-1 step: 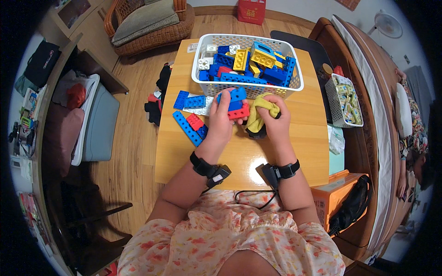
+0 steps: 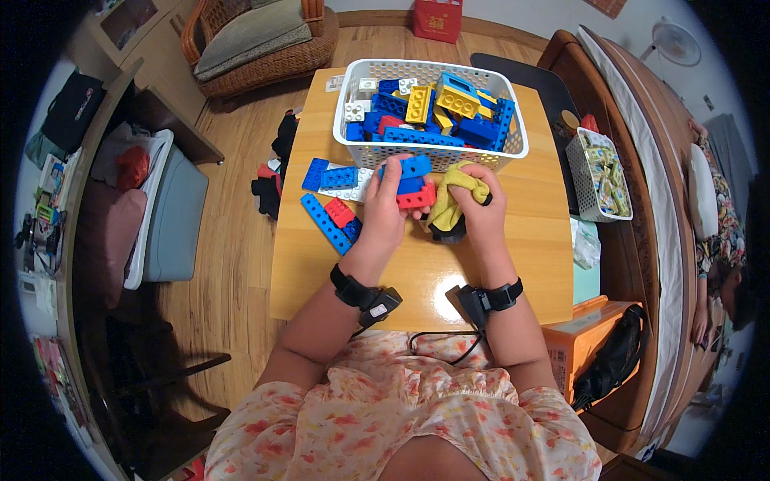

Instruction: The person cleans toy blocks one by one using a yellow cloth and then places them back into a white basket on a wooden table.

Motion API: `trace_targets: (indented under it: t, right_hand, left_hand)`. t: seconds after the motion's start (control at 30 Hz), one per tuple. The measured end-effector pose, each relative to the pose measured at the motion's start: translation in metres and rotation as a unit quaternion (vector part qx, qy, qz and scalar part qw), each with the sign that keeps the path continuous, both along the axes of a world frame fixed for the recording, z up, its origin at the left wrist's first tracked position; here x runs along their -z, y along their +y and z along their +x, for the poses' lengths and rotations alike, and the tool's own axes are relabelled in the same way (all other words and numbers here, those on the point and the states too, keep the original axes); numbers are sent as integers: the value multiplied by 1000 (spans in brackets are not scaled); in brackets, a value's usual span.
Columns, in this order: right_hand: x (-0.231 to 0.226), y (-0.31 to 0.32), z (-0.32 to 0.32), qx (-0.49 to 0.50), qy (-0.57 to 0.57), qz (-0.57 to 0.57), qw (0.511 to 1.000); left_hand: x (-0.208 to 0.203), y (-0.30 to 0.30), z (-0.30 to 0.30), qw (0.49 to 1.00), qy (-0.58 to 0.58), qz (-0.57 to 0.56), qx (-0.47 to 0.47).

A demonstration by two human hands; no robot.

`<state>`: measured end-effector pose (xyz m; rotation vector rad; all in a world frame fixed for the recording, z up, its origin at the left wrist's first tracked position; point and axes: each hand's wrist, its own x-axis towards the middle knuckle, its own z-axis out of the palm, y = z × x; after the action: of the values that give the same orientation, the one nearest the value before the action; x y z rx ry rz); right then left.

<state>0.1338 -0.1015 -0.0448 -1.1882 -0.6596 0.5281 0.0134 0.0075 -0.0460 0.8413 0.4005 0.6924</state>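
Note:
My left hand [image 2: 385, 210] is closed around a small stack of toy building bricks [image 2: 415, 197], blue on top and red below. Beside it, my right hand [image 2: 486, 202] grips a bunched yellow cloth [image 2: 446, 210] with dark edging, close to the bricks. Whether the cloth touches them I cannot tell. Left of my hands, on the table, a white plate [image 2: 358, 192] carries blue bricks [image 2: 339, 178]. Nearer me lie a long blue beam [image 2: 325, 224] and a red brick [image 2: 340, 212]. Just beyond my hands stands a white perforated basket [image 2: 519, 136] full of blue, yellow, white and red bricks.
The wooden table [image 2: 513, 240] fills the space before me. To its right are a white basket of small packets [image 2: 584, 191], an orange box [image 2: 561, 349] and a bed where a person lies. A wicker chair [image 2: 265, 60] stands far left, a blue-grey bin [image 2: 172, 216] nearer.

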Motion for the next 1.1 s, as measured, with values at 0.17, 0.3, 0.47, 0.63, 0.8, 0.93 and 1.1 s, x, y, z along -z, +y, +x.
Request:
trace_targets:
  t: [0.17,0.3,0.47,0.63,0.8,0.93,1.1]
  right_hand:
    - [-6,-3,-3,-49,16,29,998]
    - [-9,-1,-3,-19,56,14,998]
    - [-4,-3,1,-7,-42,34,999]
    - [-9,0,-2,18,6,-6,1000]
    - [-3,2,2,-6,27,-18,999]
    - [-5,0,-6,-82,4,-17,996]
    - [0,2,-7,-91,20,-34,995]
  left_hand:
    - [3,-3,1,994,47,-44,88]
    - [1,0,-2,994,34,-43,93]
    - [4,-3,4,992,108,57,27]
    - [0,-2,1,995,86,21,42]
    - [7,3,-1,997,-5,1,76]
    - [13,-2,12,999,-5,20,-50]
    - [3,1,0,997,34,63,-28]
